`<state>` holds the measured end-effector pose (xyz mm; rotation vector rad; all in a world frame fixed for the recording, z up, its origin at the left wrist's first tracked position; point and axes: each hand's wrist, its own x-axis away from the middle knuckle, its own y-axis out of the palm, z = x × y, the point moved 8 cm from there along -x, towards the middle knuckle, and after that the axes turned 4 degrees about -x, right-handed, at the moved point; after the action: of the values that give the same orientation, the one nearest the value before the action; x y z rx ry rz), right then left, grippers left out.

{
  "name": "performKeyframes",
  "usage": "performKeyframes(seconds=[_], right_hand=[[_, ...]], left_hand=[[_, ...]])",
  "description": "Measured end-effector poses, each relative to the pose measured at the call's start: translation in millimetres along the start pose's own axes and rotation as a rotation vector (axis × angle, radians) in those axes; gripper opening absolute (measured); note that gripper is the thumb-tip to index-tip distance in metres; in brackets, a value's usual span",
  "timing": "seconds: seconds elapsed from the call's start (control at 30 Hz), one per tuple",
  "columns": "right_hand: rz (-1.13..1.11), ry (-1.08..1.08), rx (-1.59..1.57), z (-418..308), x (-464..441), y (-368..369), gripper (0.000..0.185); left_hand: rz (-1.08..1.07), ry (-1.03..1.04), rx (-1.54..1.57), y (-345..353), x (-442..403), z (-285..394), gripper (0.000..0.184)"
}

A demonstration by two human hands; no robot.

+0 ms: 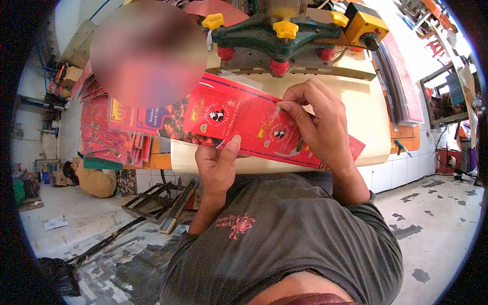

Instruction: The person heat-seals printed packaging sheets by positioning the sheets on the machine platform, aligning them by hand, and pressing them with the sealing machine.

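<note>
A long red printed plastic sheet (249,122) with panda pictures and "oyster sauce" lettering stretches slantwise across the pale worktop, its right end lower. My left hand (218,165) grips its near edge, thumb on top and fingers underneath. Over the right half, my right hand (317,119) is closed, thumb and forefinger pinched at the sheet's far edge; the remaining fingers are curled. Toward the left, the sheet runs beneath a blurred round patch, so that end is partly hidden.
Beyond the sheet stands a dark green machine clamp (284,43) with yellow knobs, beside a yellow control box (367,31). Stacked red printed sheets (96,124) lie left; more plastic sheets (401,86) lie right. A blue-handled tool (401,147) sits at the right edge. A person (94,178) is low at left.
</note>
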<state>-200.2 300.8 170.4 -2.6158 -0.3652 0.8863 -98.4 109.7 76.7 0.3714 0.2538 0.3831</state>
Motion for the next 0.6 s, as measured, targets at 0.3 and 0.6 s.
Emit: performKeyframes(seconds=[0.3, 0.6], right_hand=[[-0.068, 0.118, -0.083, 6.0, 1.4, -2.3, 0.011], [-0.176, 0.374, -0.299, 29.2, 14.4, -3.9, 0.015]], left_hand=[[0.019, 0.013, -0.045, 1.6, -3.0, 5.5, 0.042], [0.007, 0.011, 0.048, 2.8, -2.6, 8.8, 0.036]])
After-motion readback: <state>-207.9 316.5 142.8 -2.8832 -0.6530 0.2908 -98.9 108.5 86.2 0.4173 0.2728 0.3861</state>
